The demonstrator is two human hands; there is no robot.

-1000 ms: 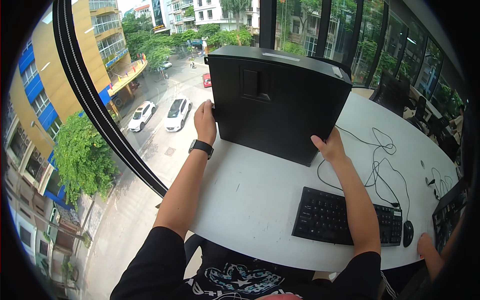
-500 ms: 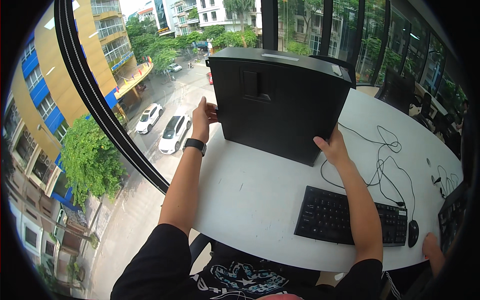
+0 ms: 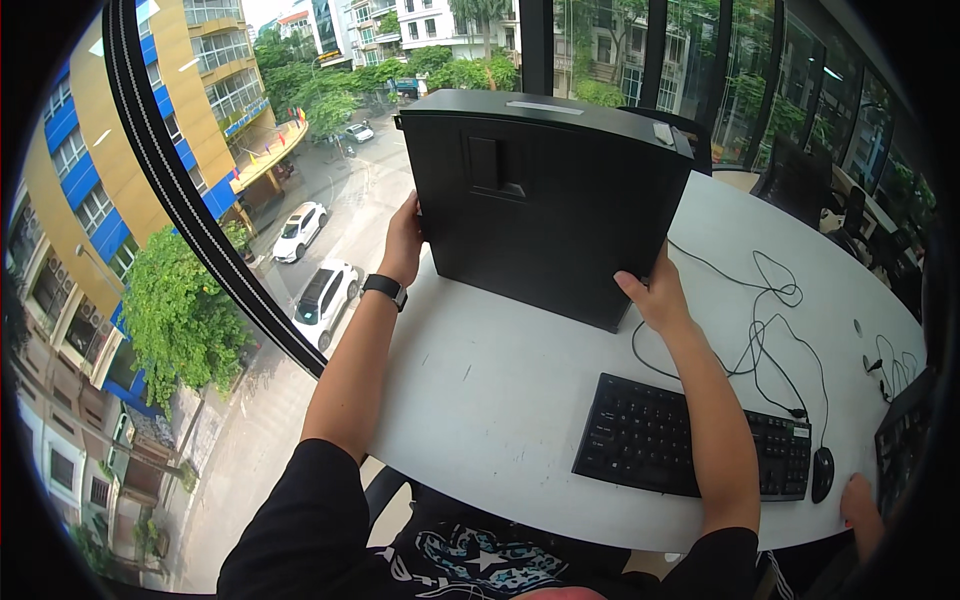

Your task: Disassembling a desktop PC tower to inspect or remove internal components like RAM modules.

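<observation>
A black desktop computer case [image 3: 540,230] stands upright on the white table [image 3: 480,400], its broad panel with a recessed latch toward me. My left hand [image 3: 405,235], a dark watch on its wrist, is closed on the case's left side, the fingertips hidden behind it. My right hand [image 3: 650,288] grips the lower right side, its thumb lying on the broad panel and its fingers out of sight.
A black keyboard [image 3: 630,440] lies beneath my right forearm, with a mouse [image 3: 823,475] and tangled cables [image 3: 760,325] beside it. Another person's hand [image 3: 858,500] is near a dark screen at the far right. Office chairs stand behind; windows overlook a street.
The case appears shifted slightly leftward along with both hands. My left fingers, looser and visible half a second ago, are back against its side. The cars outside have moved.
</observation>
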